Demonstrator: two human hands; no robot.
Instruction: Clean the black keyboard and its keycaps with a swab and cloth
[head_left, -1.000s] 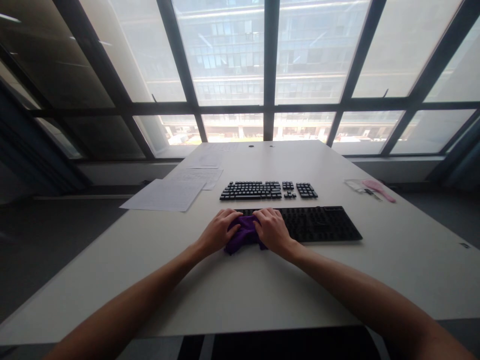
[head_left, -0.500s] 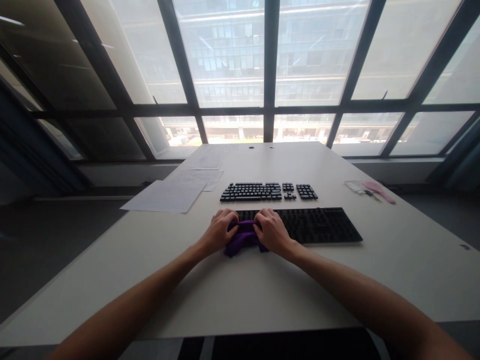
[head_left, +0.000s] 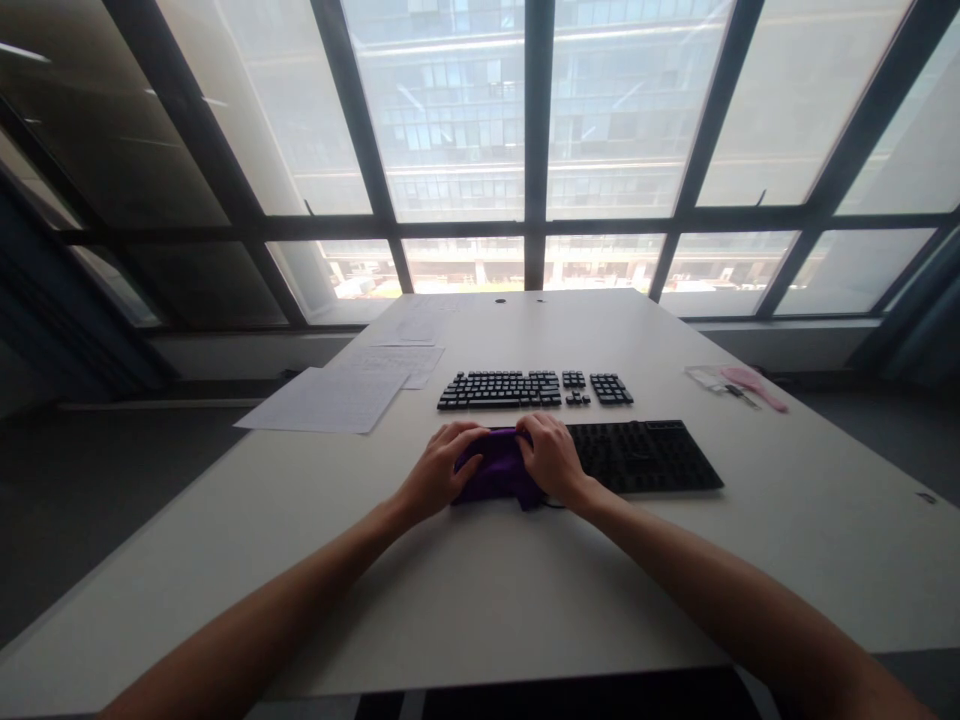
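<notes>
A purple cloth [head_left: 496,466] lies spread over the left part of a black keyboard base [head_left: 643,455] whose keycaps are off. My left hand [head_left: 444,462] is closed on the cloth's left side, thumb towards the middle. On its right side, my right hand [head_left: 551,458] grips the cloth too, with fingers bent over the far edge. Both hands rest at the keyboard base, whose left end is hidden under hands and cloth. Just beyond it, the loose black keycaps [head_left: 499,390] are laid out in keyboard order on the white table.
Sheets of paper [head_left: 326,400] lie at the table's left edge, one overhanging it. On the right are a clear plastic bag [head_left: 703,377], a pink object [head_left: 754,386] and a small brush-like tool [head_left: 741,396]. The white table [head_left: 480,590] ends before tall windows.
The bunched purple cloth is now spread flatter, reaching further towards the far edge of the keyboard base. My hands have shifted slightly, with the fingers further forward.
</notes>
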